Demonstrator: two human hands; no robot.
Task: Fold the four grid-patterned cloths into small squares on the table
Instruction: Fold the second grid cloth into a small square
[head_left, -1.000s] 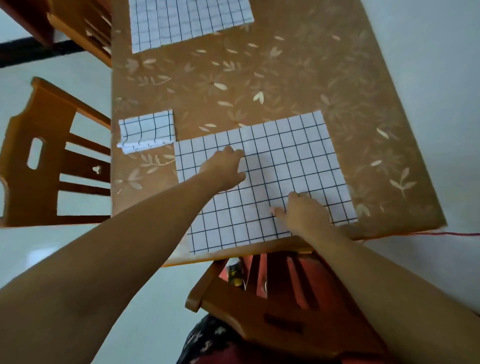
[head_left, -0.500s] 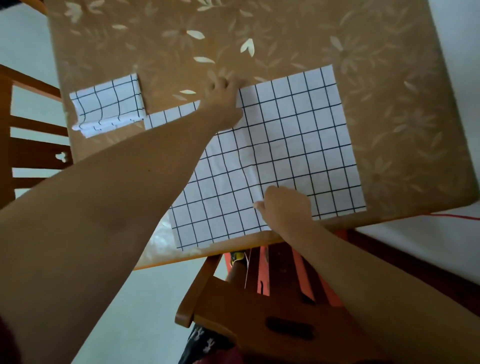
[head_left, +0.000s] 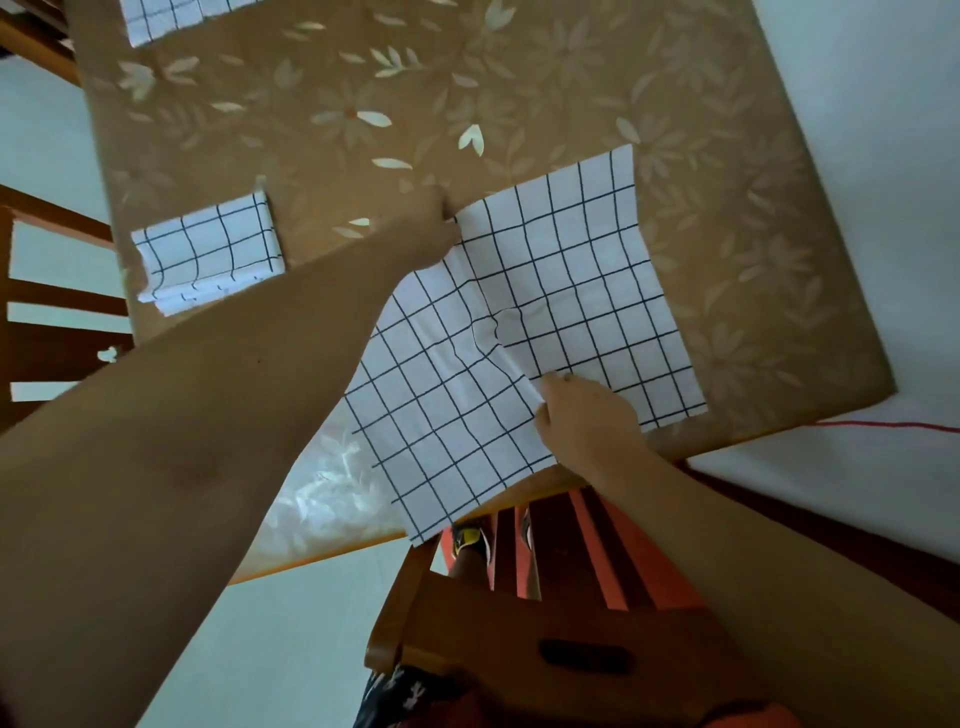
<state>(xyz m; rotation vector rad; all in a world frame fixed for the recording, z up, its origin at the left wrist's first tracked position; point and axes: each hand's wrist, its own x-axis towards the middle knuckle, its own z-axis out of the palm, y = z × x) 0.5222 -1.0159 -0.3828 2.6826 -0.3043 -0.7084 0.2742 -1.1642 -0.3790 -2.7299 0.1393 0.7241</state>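
On the table (head_left: 571, 78), cloth (head_left: 597, 270) now buckles, left hand (head_left: 423, 231), right hand (head_left: 584, 418) pinching.

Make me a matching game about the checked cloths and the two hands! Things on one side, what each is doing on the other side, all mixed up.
Things:
1. folded cloth
2. big cloth
3. left hand
4. right hand

What each is doing:
A. holds the big cloth's far edge
B. lies small near the left side of the table
C. pinches the big cloth's near edge
D. lies spread out, with a raised wrinkle in the middle

Pairs: 1-B, 2-D, 3-A, 4-C
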